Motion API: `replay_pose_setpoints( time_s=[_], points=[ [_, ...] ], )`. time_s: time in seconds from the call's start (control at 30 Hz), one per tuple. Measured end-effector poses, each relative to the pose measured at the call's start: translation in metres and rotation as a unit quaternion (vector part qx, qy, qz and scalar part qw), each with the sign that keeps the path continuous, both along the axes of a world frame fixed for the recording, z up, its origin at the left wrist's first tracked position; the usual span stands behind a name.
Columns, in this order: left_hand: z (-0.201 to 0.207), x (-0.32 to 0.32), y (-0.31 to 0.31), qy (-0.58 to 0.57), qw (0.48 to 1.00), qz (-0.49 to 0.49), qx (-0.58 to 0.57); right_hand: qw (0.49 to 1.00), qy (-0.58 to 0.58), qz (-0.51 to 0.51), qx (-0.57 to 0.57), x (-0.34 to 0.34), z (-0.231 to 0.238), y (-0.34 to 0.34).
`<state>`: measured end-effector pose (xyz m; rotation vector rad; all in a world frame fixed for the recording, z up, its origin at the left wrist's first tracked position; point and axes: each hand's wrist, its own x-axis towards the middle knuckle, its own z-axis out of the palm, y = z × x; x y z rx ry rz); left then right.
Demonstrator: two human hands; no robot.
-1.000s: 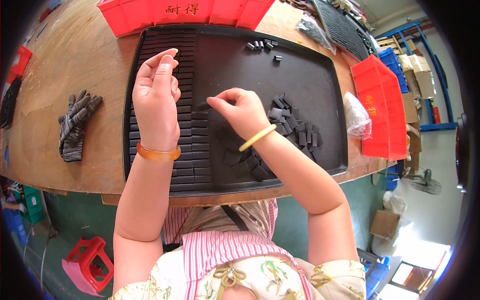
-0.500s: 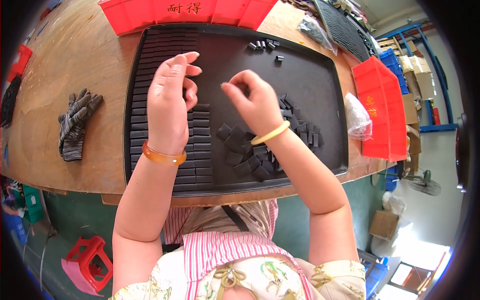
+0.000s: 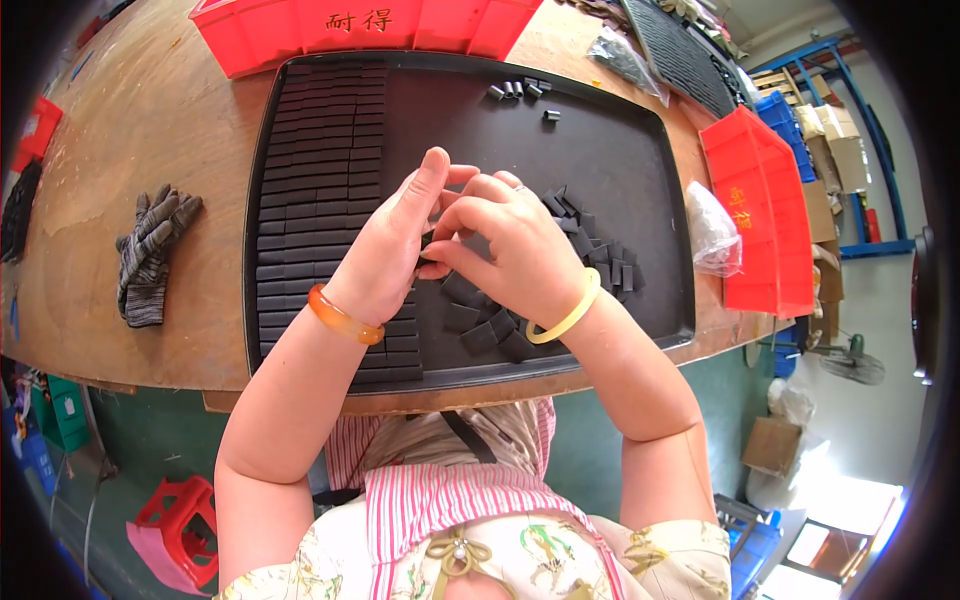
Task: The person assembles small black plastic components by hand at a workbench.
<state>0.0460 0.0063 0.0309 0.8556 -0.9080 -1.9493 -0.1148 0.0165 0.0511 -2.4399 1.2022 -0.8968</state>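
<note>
My two hands meet over the middle of a large black tray (image 3: 610, 150). The thumb and fingertips of my right hand (image 3: 510, 235) pinch a small black piece (image 3: 428, 242) against the palm side of my left hand (image 3: 388, 240). My left thumb points up; its other fingers curl behind my right hand and are largely hidden. Flat black rectangular pieces (image 3: 318, 165) lie in tight rows along the tray's left side. Loose black pieces (image 3: 480, 338) are heaped below and right of my hands. Several short dark tubes (image 3: 516, 90) sit near the far edge, one tube (image 3: 551, 116) apart.
A red crate (image 3: 370, 28) stands behind the tray, and another red crate (image 3: 757, 215) to its right. Between tray and right crate lies a clear plastic bag (image 3: 712, 230). Grey knit gloves (image 3: 155, 250) rest on the wooden table (image 3: 90, 190) at left.
My hands have come together, the left moving down and right, and the right now pinching a small black piece at the left palm. The view has shifted slightly.
</note>
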Motion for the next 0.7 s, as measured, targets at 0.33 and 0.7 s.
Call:
replay_pose_setpoints(
  time_s=[0.33, 0.7],
  points=[
    [-0.003, 0.000, -0.004, 0.035, 0.999, 0.030, -0.016, 0.930, -0.290, -0.129, 0.184, -0.013, 0.007, 0.005],
    [-0.006, -0.012, 0.007, -0.332, 0.824, 0.184, -0.421, 0.910, -0.313, -0.147, 0.230, -0.018, -0.007, 0.012]
  ],
)
